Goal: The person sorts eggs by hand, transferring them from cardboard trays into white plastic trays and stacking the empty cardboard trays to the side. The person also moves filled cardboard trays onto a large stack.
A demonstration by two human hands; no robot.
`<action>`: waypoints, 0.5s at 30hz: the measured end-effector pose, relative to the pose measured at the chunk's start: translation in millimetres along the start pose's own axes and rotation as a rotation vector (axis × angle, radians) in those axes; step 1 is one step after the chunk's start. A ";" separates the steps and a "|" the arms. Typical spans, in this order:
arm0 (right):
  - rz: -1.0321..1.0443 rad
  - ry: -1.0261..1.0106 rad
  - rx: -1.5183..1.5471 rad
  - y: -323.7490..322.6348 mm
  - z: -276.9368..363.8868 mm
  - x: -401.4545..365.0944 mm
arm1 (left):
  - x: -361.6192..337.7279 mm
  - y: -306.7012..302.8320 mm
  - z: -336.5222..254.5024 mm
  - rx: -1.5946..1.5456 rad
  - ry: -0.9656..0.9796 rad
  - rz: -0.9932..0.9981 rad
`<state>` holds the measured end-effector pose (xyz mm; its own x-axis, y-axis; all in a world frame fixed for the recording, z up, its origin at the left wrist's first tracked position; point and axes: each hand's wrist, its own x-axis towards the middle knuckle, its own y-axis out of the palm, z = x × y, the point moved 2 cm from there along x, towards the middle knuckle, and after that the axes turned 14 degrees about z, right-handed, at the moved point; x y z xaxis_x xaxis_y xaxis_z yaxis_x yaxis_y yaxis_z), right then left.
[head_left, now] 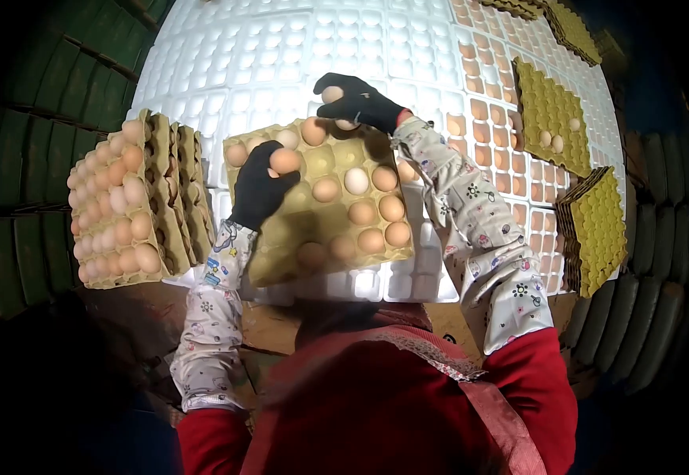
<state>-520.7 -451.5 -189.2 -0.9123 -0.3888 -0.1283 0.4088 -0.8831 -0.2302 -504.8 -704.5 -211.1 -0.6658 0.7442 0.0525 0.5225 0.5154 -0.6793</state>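
A yellowish egg tray (279,229) lies in front of me, with several eggs in its cups and many cups bare. My left hand (264,186), in a dark glove, is closed on a brown egg (284,161) over the tray's left part. Beyond the tray's far edge, my right hand (354,101), also gloved, has its fingers curled round a pale egg (332,94). Another egg (347,124) shows partly under that hand. A white egg (356,181) and a brown egg (385,178) sit in the tray's right half.
White plastic trays (273,39) cover the table, and those at the right hold eggs. A stack of full egg trays (115,206) stands at the left. Yellow trays (546,111) lie at the right, one bearing a few eggs. Green crates (36,119) stand at the far left.
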 end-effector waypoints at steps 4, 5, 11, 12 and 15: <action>0.132 0.428 -1.127 51.4 30.6 35.3 | 12.1 -20.2 -0.4 -1.193 -0.303 -0.127; -0.081 0.380 -1.142 61.4 26.1 38.7 | 25.9 -23.4 12.5 -0.829 -0.290 -0.099; -0.090 0.278 -0.986 50.4 16.5 14.8 | 57.5 -0.5 0.3 0.755 -0.269 0.158; -0.027 0.206 -0.856 40.4 18.4 3.6 | 59.7 1.9 9.0 0.732 -0.243 0.120; 0.010 0.174 0.215 21.1 8.8 -25.8 | 48.9 -17.8 -16.1 0.645 -0.220 0.147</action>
<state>-488.7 -462.4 -182.2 -0.8828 -0.3633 -0.2979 0.3863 -0.9221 -0.0202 -538.1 -670.4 -184.6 -0.7405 0.6486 -0.1761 0.2397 0.0101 -0.9708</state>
